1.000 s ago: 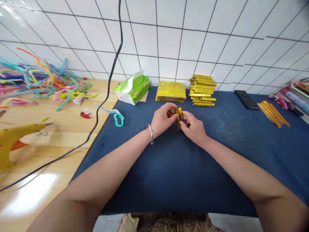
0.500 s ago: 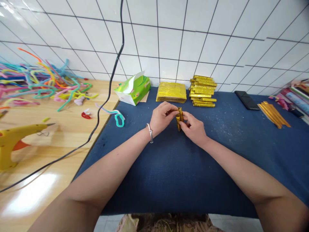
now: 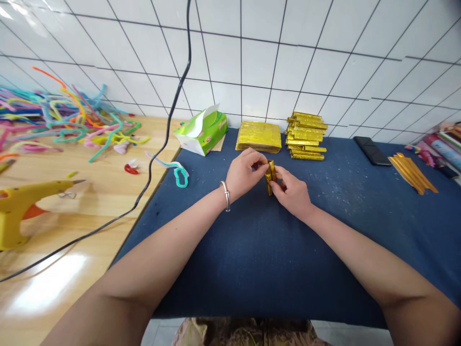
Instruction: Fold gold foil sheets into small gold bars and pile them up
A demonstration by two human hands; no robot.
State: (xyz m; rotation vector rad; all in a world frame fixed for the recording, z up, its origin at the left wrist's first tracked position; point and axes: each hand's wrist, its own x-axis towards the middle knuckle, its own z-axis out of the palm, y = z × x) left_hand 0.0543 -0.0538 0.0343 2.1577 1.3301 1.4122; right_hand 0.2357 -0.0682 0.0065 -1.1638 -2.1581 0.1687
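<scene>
A small piece of folded gold foil paper [image 3: 269, 179] stands upright between my two hands over the dark blue cloth [image 3: 252, 259]. My left hand [image 3: 247, 174], with a silver bangle at the wrist, pinches its upper left edge between thumb and fingers. My right hand [image 3: 293, 192] grips it from the right, thumb in front and fingers behind. Just beyond my hands lies a flat stack of gold foil paper [image 3: 258, 136]. To the right of that stack is a pile of gold folded strips [image 3: 306, 136].
A green tissue pack [image 3: 205, 132] sits at the back left. On the wooden table are a yellow glue gun [image 3: 29, 206] and tangled pipe cleaners [image 3: 72, 120]. A black cable [image 3: 168, 129] hangs across the left side. Rightward lie a phone [image 3: 370, 150] and orange-gold strips [image 3: 413, 173].
The view has shifted slightly, so everything appears a little further right. Both hands keep their hold on the folded gold paper, with hardly any change in their pose.
</scene>
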